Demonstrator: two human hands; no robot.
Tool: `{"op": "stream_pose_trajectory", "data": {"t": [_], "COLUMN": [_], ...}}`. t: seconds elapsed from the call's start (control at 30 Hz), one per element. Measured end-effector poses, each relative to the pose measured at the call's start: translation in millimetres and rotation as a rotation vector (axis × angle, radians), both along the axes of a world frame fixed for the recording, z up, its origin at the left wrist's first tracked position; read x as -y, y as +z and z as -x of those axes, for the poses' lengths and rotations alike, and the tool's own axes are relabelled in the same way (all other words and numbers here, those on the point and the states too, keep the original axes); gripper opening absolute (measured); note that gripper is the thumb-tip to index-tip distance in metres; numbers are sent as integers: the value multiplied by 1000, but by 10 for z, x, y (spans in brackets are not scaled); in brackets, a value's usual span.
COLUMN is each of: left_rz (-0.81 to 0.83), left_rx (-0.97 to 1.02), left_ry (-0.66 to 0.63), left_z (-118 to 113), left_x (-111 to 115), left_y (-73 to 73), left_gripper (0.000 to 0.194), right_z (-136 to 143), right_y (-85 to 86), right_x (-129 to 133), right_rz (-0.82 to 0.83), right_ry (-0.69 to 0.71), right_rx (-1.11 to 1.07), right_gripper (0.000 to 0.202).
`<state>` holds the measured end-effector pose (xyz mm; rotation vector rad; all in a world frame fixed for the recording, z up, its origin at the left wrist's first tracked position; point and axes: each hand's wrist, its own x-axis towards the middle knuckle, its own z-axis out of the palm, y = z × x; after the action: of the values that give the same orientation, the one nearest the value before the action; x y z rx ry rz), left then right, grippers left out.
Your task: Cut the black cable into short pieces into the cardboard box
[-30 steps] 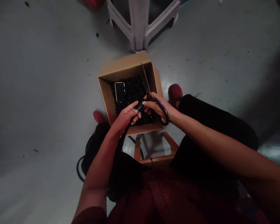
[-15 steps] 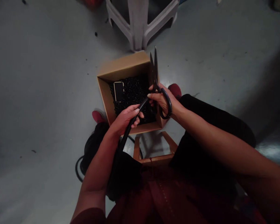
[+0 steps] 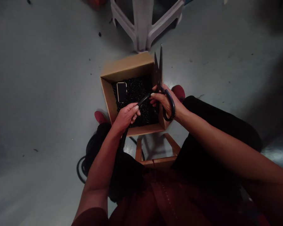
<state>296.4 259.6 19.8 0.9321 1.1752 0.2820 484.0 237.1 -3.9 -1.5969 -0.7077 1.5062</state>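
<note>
My left hand [image 3: 127, 115] grips a black tube [image 3: 143, 100]; my right hand [image 3: 163, 99] pinches its end, holding scissors [image 3: 158, 81] pointed far, apparently for clearance.

A brown cardboard box [image 3: 132, 62] stood on the grey floor [image 3: 49, 94]. Inside, a pale-rimmed black rectangular phone [image 3: 121, 92] lay on small black pieces [image 3: 137, 86] near the far left corner; black-handled metal scissors [image 3: 158, 82] were over the right edge, right of a ribbed black tube [image 3: 144, 100].

Phone [image 3: 121, 92] and, probably, a stool [image 3: 142, 25]
</note>
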Motion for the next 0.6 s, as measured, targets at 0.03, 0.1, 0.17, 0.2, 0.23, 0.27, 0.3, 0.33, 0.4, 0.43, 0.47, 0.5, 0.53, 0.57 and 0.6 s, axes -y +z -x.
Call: {"op": "stream_pose_trajectory", "data": {"t": [0.03, 0.1, 0.17, 0.2, 0.23, 0.27, 0.3, 0.33, 0.4, 0.43, 0.47, 0.5, 0.53, 0.57, 0.6], "left_rz": [-15, -46, -69, -78, -86, -94, -100, -104, -107, -109, -111, -112, -115, -117, -119], "left_rx": [1, 3, -3, -6, -7, -7, -5, -4, -4, -6, -7, -8, -9, -10, -12], "left_ry": [26, 79, 125, 143, 156, 164, 169, 176, 187, 190, 190, 186, 182, 177, 174], "left_z": [23, 74, 125, 147, 167, 183, 197, 208, 222, 226, 228, 229, 229, 227, 225], "left_x": [-23, -75, -129, -154, -176, -196, -212, -225, -242, -246, -249, -250, -250, -249, -248], "left_y": [6, 18, 27, 29, 29, 27, 23, 18, 9, 6, 5, 6, 8, 12, 17], "left_gripper": [28, 27, 28, 29, 29, 30, 30, 30, 30, 31, 31, 31, 31, 31, 30], "right_z": [5, 30, 76, 105, 135, 165, 191, 214, 243, 250, 252, 252, 250, 247, 245], "right_y": [-15, -39, -54, -57, -57, -55, -49, -41, -19, -8, 2, 9, 13, 14, 12], "right_x": [7, 32, 71, 96, 125, 156, 189, 222, 281, 305, 323, 335, 343, 347, 349], "right_rz": [-1, 12, 42, 56, 67, 76, 80, 79, 61, 47, 34, 28, 27, 32, 38], "right_ry": [-1, 5, 33, 61, 98, 143, 192, 244, 344, 386, 418, 441, 458, 471, 482], "right_rx": [5, 9, 3, 6, 16, 36, 66, 104, 190, 226, 250, 265, 274, 280, 286], "right_gripper": [30, 30, 30, 30, 30, 30, 31, 31, 35, 38, 40, 43, 44, 45, 45]}}
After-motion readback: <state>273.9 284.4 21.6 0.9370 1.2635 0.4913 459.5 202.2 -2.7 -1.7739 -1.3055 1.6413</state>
